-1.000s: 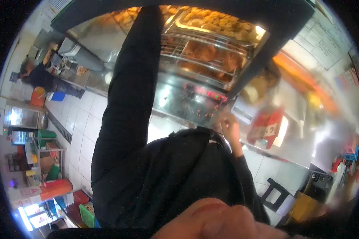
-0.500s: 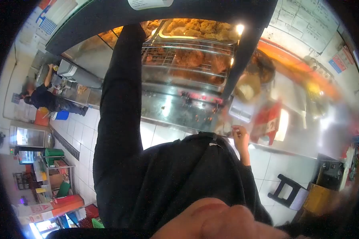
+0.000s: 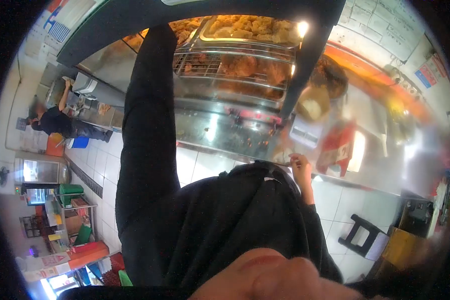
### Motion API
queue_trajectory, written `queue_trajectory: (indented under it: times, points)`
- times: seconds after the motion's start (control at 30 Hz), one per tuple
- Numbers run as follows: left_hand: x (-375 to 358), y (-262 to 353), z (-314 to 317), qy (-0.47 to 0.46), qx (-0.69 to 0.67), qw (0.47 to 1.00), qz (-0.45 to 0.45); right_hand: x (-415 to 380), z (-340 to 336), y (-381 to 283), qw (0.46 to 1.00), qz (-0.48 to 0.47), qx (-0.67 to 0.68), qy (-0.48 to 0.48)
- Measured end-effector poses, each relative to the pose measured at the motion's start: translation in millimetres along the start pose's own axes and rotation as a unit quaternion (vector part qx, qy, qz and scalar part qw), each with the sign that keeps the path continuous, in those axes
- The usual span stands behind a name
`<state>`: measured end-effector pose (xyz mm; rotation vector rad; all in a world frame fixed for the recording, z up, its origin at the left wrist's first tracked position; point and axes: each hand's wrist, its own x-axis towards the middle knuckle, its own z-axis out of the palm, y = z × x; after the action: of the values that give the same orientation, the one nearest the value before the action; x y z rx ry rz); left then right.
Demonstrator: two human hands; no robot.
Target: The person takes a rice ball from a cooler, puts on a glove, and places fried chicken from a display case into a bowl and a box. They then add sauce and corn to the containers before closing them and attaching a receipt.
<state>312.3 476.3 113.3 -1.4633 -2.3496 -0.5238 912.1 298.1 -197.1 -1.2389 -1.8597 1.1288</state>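
My left arm, in a black sleeve [image 3: 147, 115], reaches up into a lit display case; the hand at its end is hidden behind the dark top frame [image 3: 195, 11]. Closest to that arm's end are a metal tray [image 3: 201, 36] of golden fried pieces [image 3: 255, 28] and a wire rack [image 3: 197, 64] with browned fried pieces [image 3: 240, 65] below it. My right hand [image 3: 301, 171] is at the steel counter's front edge, close to my body, its fingers curled together beside a pale, blurred item [image 3: 283, 155]. I cannot tell what those fingers hold.
Right of the case, a white box-like item [image 3: 305, 131], a red holder [image 3: 337, 147] and a round bowl [image 3: 312, 106] stand on the steel counter [image 3: 375, 172]. A black stool [image 3: 362, 237] stands on the tiled floor. Far left, a person [image 3: 60, 120] works at another counter.
The view has shifted slightly, so the display case sits a little higher. My left arm stays inside the case and my right hand stays at the counter edge, its fingers still curled.
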Motion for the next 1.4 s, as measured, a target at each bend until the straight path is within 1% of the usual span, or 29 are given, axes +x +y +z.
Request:
queue_trajectory:
  times: [0.2, 0.27, 0.6, 0.87, 0.97, 1.1, 1.17, 1.27, 1.3, 1.4]
  points:
    - [-1, -3, -2, 0.001, -0.005, 1.0, -0.003, 0, -1, 1, 1.0, 0.015, 0.002, -0.013]
    - [-4, -5, -1, 0.001, -0.007, 1.0, -0.006, 1, -2, 0, 1.0, -0.001, -0.006, -0.016]
    - [-12, -9, -4, 0.006, -0.007, 1.0, -0.007, 8, -3, 4, 0.999, -0.003, -0.007, -0.049]
    - [-18, -12, -3, 0.005, -0.011, 1.0, -0.007, 10, -1, 7, 0.997, 0.016, -0.004, -0.077]
    - [-19, -11, -2, 0.007, -0.013, 1.0, -0.008, 9, 0, 7, 0.997, 0.022, -0.01, -0.074]
    - [-17, -7, 0, 0.007, -0.013, 1.0, -0.008, 6, 0, 10, 0.998, 0.008, -0.021, -0.067]
    - [-15, -4, 2, 0.007, -0.014, 1.0, -0.007, 3, -2, 7, 0.997, 0.023, 0.003, -0.067]
    - [-11, 2, 6, 0.007, -0.015, 1.0, -0.009, -1, -2, 8, 0.998, 0.02, 0.0, -0.054]
    - [-10, 4, 7, 0.008, -0.016, 1.0, -0.009, -3, -3, 8, 0.998, 0.038, 0.002, -0.054]
    - [-5, 10, 12, 0.006, -0.015, 1.0, -0.009, -8, -4, 7, 0.999, 0.024, 0.0, -0.044]
